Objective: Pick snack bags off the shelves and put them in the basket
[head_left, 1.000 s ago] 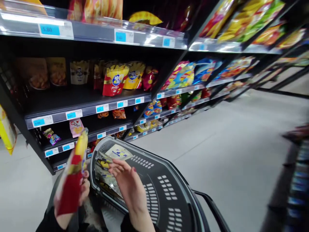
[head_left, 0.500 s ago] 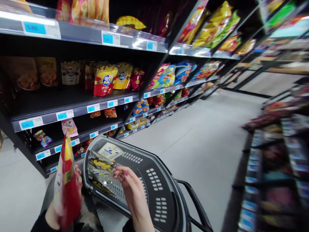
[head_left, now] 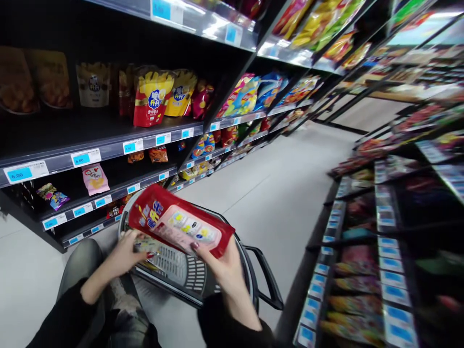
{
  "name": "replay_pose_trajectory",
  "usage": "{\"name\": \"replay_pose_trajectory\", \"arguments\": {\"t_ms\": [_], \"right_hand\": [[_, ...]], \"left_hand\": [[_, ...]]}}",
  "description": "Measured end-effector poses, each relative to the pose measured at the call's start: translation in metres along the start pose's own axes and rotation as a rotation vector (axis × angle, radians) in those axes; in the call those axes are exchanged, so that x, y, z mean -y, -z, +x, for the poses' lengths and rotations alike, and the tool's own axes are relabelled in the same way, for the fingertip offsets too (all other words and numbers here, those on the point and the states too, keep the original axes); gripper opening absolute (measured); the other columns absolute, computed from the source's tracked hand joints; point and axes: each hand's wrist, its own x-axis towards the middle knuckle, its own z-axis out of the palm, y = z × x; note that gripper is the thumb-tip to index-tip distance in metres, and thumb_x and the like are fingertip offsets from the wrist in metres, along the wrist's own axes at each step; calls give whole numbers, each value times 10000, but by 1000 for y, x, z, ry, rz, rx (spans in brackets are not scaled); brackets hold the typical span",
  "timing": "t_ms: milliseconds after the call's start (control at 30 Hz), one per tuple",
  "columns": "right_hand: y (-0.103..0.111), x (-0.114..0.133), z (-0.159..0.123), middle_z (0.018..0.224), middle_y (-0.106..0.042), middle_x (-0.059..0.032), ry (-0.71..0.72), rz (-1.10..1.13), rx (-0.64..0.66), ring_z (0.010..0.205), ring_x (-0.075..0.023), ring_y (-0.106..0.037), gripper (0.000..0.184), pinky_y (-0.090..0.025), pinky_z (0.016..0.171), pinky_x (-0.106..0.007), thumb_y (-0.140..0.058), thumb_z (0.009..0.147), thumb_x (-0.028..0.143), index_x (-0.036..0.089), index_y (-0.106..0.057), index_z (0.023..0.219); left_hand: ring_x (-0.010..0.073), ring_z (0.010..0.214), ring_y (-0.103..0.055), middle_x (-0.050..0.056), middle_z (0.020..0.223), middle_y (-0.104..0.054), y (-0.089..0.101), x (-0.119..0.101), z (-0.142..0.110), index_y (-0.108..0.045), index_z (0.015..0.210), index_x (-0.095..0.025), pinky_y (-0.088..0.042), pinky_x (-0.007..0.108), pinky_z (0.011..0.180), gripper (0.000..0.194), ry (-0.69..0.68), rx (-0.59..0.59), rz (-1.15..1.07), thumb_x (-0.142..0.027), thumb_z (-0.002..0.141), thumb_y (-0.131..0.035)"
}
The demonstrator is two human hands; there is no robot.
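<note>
A red snack bag [head_left: 186, 222], its printed back panel facing up, lies tilted over the shopping basket [head_left: 170, 278]. My right hand [head_left: 226, 263] grips the bag's lower right end, thumb on top and fingers underneath. Close to the bag's lower left edge is my left hand [head_left: 125, 251], its fingers apart; whether it touches the bag I cannot tell. Under the bag, shiny packets [head_left: 150, 246] show in the left part of the basket. The bag hides much of the basket's inside.
Shelves on the left hold a red and yellow snack pouch [head_left: 152, 99], a pink packet [head_left: 95, 179] and other snacks. The basket's black handle [head_left: 266, 278] sticks out to the right. A lower display rack [head_left: 362, 270] lines the right side, across the grey floor [head_left: 268, 188].
The red bag has moved from my left hand at the left to above the basket, turned flat, and my right hand now holds it. My left hand has come right, beside the basket's rim.
</note>
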Motion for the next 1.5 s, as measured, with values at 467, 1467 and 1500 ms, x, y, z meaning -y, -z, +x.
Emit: {"name": "replay_pose_trajectory", "arguments": {"t_ms": [467, 1467, 1500], "right_hand": [[-62, -56, -7, 1155, -602, -202, 218, -1252, 924, 1035, -338, -608, 472, -519, 824, -406, -613, 743, 153, 107, -549, 1209], [-21, -150, 30, 739, -652, -61, 225, -842, 422, 720, -193, -621, 347, -499, 668, -297, -393, 924, 334, 190, -665, 763], [-19, -148, 37, 707, -638, -59, 219, -829, 383, 686, -187, -610, 381, -487, 641, -289, -385, 925, 367, 191, -652, 719]], "left_hand": [[277, 1000, -515, 73, 976, -663, -6, 75, -9, -736, 948, -218, -337, 434, 874, 230, -10, 87, 760, -137, 856, -542], [229, 997, -521, 65, 972, -601, 24, 66, 16, -682, 1006, -192, -436, 375, 927, 261, -29, -24, 498, -116, 825, -510], [231, 1007, -525, 65, 984, -611, 26, 61, 21, -680, 1012, -197, -433, 380, 934, 269, -38, -18, 491, -119, 827, -501]]}}
